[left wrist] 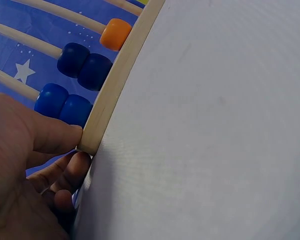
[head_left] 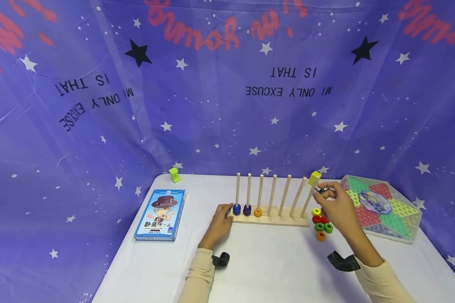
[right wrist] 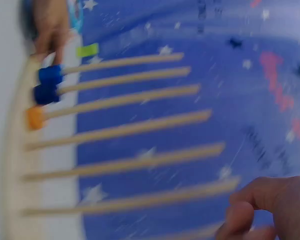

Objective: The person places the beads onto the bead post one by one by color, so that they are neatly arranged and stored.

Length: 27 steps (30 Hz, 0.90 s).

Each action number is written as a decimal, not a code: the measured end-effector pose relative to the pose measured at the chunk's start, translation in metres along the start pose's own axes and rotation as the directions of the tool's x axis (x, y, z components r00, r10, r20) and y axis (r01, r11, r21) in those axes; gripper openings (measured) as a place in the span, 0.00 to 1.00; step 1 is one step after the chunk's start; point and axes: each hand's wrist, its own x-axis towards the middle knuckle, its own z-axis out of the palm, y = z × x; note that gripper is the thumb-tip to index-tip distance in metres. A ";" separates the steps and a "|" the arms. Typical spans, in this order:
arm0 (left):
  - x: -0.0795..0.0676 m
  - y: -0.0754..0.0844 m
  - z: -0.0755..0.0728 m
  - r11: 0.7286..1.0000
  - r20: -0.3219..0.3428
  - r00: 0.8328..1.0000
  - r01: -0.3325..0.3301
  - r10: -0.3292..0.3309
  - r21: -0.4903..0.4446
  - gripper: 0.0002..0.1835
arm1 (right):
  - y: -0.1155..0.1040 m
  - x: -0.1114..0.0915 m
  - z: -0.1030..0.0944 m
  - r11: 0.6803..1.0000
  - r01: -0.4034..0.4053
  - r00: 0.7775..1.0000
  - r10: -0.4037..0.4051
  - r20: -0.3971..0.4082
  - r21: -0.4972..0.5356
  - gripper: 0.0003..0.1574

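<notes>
Head view: I'm seemingly threading beads [head_left: 319, 227], left hand [head_left: 218, 225] pinching the base [head_left: 273, 221], right hand [head_left: 338, 207], grip unclear, likely needing lining up over the lower-right peg [head_left: 309, 199].

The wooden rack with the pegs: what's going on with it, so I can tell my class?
A person's left hand grips the left end of the wooden rack, and the right hand is by the top of the rightmost peg; whether it holds a bead is unclear. From the left, the first peg carries two blue beads, the second two darker beads, the third one orange bead. Loose beads lie beside the rack's right end.
</notes>
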 end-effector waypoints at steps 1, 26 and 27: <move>0.000 -0.001 -0.001 1.000 0.001 1.000 0.005 -0.005 -0.002 0.25 | 0.012 -0.004 -0.001 1.000 -0.024 1.000 0.024 -0.003 -0.020 0.32; 0.001 -0.003 0.004 0.999 0.003 1.000 0.025 -0.025 -0.031 0.25 | 0.139 -0.048 0.039 0.907 -0.421 0.893 0.419 0.163 -0.019 0.37; 0.001 -0.003 0.004 0.999 0.004 1.000 0.019 -0.019 -0.029 0.25 | 0.139 -0.048 0.038 0.906 -0.422 0.893 0.421 0.157 -0.028 0.36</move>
